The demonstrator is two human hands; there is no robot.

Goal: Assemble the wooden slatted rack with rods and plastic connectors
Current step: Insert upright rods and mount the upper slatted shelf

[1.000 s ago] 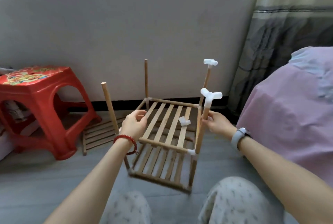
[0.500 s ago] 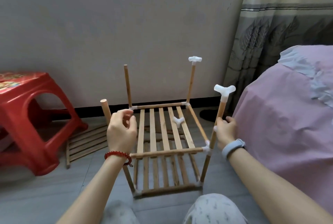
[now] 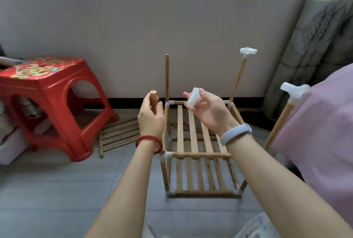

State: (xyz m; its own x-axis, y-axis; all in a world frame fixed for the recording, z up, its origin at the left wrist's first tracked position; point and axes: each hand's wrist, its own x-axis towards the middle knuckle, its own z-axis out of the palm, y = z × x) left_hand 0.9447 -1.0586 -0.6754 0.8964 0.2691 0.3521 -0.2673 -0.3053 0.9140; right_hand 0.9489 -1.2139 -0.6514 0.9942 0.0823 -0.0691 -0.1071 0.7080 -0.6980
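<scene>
The wooden slatted rack [image 3: 193, 138] stands on the floor between my arms, with two slatted shelves and upright rods at its corners. My left hand [image 3: 150, 117] grips the top of the near left rod [image 3: 153, 97], whose end is bare. My right hand [image 3: 210, 111] pinches a white plastic connector [image 3: 193, 97] above the upper shelf, a little right of that rod. The far left rod [image 3: 167, 77] has a bare top. White connectors cap the far right rod [image 3: 248, 51] and the near right rod [image 3: 295, 91].
A spare slatted panel [image 3: 120, 134] lies on the floor left of the rack. A red plastic stool [image 3: 51, 102] stands further left. A bed with a pink cover [image 3: 324, 134] presses close on the right, a curtain [image 3: 321, 33] behind it. The wall runs just behind the rack.
My right hand left the near right rod and picked the loose white connector off the upper shelf, lifting it toward the left. My left hand moved up to the top of the near left rod.
</scene>
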